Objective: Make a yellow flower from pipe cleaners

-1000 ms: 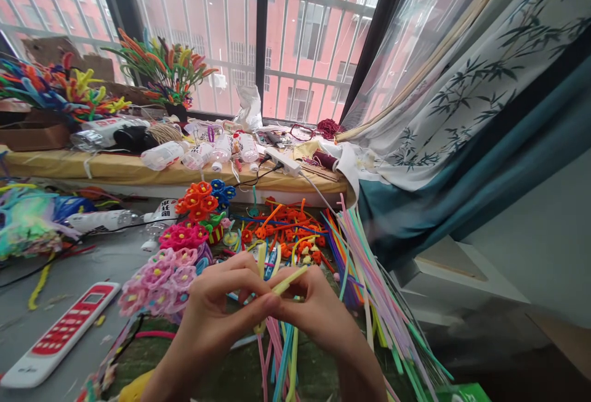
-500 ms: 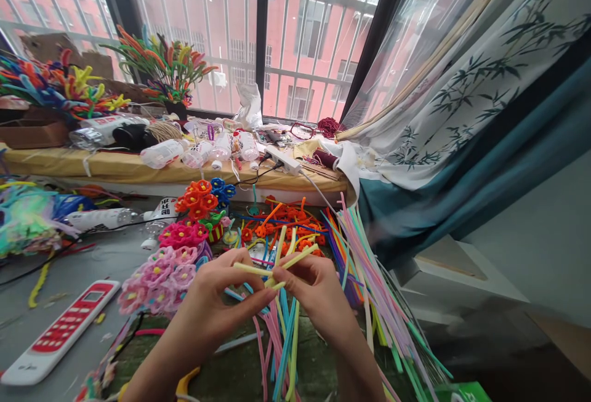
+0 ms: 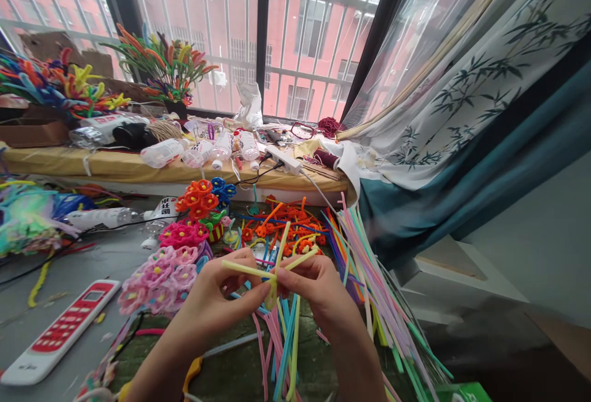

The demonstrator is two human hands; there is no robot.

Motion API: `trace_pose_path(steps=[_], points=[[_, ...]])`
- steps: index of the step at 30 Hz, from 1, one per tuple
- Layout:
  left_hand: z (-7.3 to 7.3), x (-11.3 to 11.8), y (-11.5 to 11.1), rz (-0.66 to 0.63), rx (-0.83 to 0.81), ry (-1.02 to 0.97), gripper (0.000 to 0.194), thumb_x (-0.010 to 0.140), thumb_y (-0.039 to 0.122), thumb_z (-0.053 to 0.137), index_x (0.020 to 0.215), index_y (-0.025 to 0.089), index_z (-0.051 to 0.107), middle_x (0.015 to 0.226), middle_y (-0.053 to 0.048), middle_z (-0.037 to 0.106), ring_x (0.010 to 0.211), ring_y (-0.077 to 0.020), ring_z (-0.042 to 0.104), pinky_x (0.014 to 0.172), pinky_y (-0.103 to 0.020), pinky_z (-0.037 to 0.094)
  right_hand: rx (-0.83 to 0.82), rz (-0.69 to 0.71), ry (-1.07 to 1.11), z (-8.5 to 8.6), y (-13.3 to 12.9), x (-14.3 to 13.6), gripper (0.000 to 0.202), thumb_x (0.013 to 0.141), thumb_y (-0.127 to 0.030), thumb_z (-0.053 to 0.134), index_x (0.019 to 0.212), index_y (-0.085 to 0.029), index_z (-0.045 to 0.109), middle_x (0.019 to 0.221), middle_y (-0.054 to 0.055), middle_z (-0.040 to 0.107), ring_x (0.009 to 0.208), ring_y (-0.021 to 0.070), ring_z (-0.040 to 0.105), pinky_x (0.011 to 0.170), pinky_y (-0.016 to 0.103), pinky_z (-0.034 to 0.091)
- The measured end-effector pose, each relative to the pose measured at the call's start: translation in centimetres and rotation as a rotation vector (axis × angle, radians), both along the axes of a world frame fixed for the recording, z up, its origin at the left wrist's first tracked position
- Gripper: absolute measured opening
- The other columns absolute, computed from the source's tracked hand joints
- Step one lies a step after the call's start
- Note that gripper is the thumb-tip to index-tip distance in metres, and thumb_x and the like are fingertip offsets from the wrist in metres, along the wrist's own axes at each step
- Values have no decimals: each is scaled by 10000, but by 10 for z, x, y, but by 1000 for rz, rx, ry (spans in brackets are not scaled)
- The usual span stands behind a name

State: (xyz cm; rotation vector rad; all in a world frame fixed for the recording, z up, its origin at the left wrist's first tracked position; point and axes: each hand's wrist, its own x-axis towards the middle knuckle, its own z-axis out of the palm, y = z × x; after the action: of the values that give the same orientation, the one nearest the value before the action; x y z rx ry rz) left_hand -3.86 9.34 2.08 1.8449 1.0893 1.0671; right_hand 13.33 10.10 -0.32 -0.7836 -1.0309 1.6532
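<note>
Pale yellow fuzzy stems (image 3: 249, 268) cross between my two hands, with ends fanning out to the left, up and to the right. A small loop of the same yellow hangs just below the crossing. My left hand (image 3: 231, 294) pinches the stems from the left, thumb near the loop. On the right, my right hand (image 3: 311, 285) grips them at the crossing between thumb and fingers. Beneath the hands, pink, blue and yellow stems (image 3: 289, 340) lie on a dark green surface (image 3: 235, 371).
Pink fuzzy flowers (image 3: 159, 279) and a white and red remote (image 3: 62, 331) are at the left. Long pastel stems (image 3: 378, 291) lie to the right. Orange pieces (image 3: 295, 223) are behind the hands. Bottles (image 3: 164, 152) rest on the windowsill (image 3: 120, 171).
The yellow stems have shifted: fewer ends point upward, the left end reaches further left, and a small loop now shows below the crossing. My left hand has moved slightly left.
</note>
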Motion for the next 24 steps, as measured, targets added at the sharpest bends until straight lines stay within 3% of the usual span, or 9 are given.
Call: trace_pose_path(steps=[3, 9, 16, 20, 24], points=[[-4, 0, 1, -18, -35, -26, 321, 814, 295, 640, 529, 180, 548, 592, 37, 437, 541, -107, 410, 482, -217, 314, -45, -6, 27, -3, 1, 0, 247, 555, -334, 937, 680, -168, 805, 601, 20, 727, 572, 145, 661, 586, 238, 536], [-18, -6, 3, -42, -61, -97, 344, 834, 344, 645, 554, 182, 530, 614, 41, 424, 551, -105, 394, 489, -218, 309, -32, -31, 20, -5, 0, -3, 228, 534, -288, 942, 666, -164, 805, 633, 35, 759, 583, 157, 678, 606, 249, 557], [-7, -5, 0, 82, -171, -180, 362, 840, 505, 651, 683, 179, 658, 647, 5, 558, 622, -142, 481, 563, -227, 398, 17, -166, 70, -2, 0, -5, 183, 565, -267, 927, 671, -177, 808, 677, 33, 777, 626, 158, 691, 636, 248, 560], [-13, -1, 3, 106, -182, -271, 383, 875, 548, 607, 752, 186, 627, 577, 49, 492, 513, -100, 421, 474, -191, 352, 23, -189, 89, -3, 1, -6, 185, 578, -276, 925, 677, -171, 808, 668, 33, 771, 618, 141, 676, 629, 226, 542], [-19, 3, 4, 121, -233, -320, 385, 858, 574, 625, 863, 189, 626, 571, 59, 534, 477, -90, 443, 456, -181, 348, 19, -237, 72, -4, 2, -6, 206, 587, -288, 925, 720, -176, 814, 694, 37, 774, 640, 157, 685, 645, 249, 542]])
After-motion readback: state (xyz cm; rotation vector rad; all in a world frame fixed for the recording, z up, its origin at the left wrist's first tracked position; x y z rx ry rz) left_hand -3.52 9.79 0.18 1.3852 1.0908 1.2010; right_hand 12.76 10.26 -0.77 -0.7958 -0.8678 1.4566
